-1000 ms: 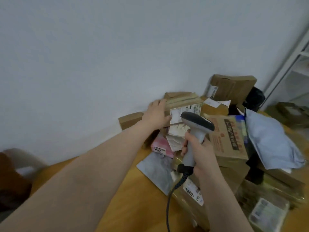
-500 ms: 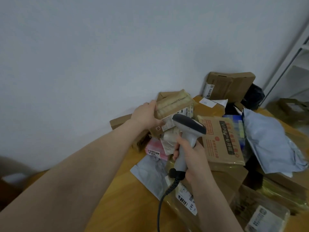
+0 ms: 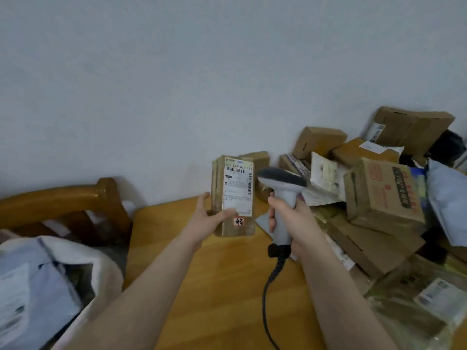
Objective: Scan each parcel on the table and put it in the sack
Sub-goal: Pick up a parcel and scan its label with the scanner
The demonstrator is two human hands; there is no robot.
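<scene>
My left hand [image 3: 211,219] holds a small brown taped parcel [image 3: 233,195] upright above the wooden table [image 3: 214,286], its white shipping label facing me. Just right of it, my right hand [image 3: 293,221] grips a grey handheld scanner [image 3: 284,188], its head level with the label and pointing left toward it. The scanner's black cable hangs down over the table. A white sack [image 3: 50,286] with pale parcels inside sits open at the lower left.
A heap of cardboard boxes [image 3: 379,198] and grey mailer bags [image 3: 447,198] covers the table's right side up to the wall. A wooden chair back [image 3: 75,195] stands at the left behind the sack.
My left hand lifted the taped parcel off the heap and brought it left, turning its label toward me. The scanner came along beside it. The view swung left, revealing the sack.
</scene>
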